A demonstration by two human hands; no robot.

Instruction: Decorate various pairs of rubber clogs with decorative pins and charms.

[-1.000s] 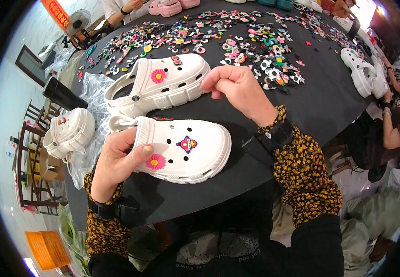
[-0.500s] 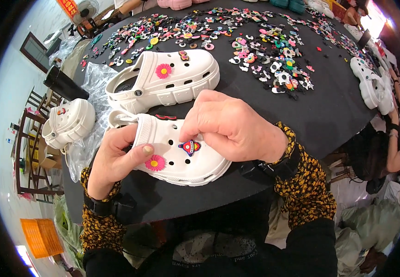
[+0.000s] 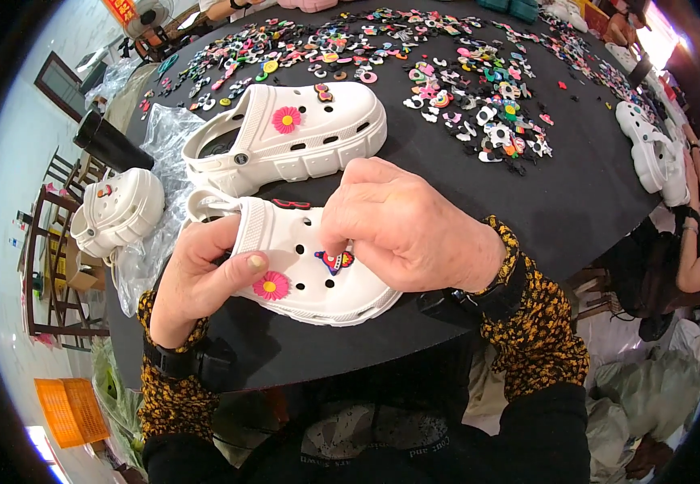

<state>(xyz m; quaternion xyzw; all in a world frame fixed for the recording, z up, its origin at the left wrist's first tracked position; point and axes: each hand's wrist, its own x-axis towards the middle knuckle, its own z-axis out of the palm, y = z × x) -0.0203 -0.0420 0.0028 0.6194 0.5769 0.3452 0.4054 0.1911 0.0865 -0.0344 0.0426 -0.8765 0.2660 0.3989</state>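
A white clog (image 3: pixel 317 300) lies near the front of the black table, its toe toward the right. My left hand (image 3: pixel 204 270) grips it at the opening, thumb on top and fingers inside. On its upper sit a pink flower charm (image 3: pixel 271 285), a red glasses-shaped charm (image 3: pixel 291 204) and a red-and-blue charm (image 3: pixel 336 262). Closed in a pinch, my right hand (image 3: pixel 406 230) rests over the toe beside the red-and-blue charm. Its fingertips touch the charm's upper edge; whether they hold anything else is hidden. Just behind stands a matching white clog (image 3: pixel 317 133) with a pink flower charm (image 3: pixel 287 120).
Loose shoe charms (image 3: pixel 487 105) are heaped across the far table. A crumpled plastic bag (image 3: pixel 168 153), a black bottle (image 3: pixel 112 141) and another white clog (image 3: pixel 124 206) lie at left. More white clogs (image 3: pixel 648 149) stand at right, near another person's arm (image 3: pixel 693 250).
My right fingers have shifted slightly down and right, covering more of the red-and-blue charm. My left hand and the clog stay nearly in place.
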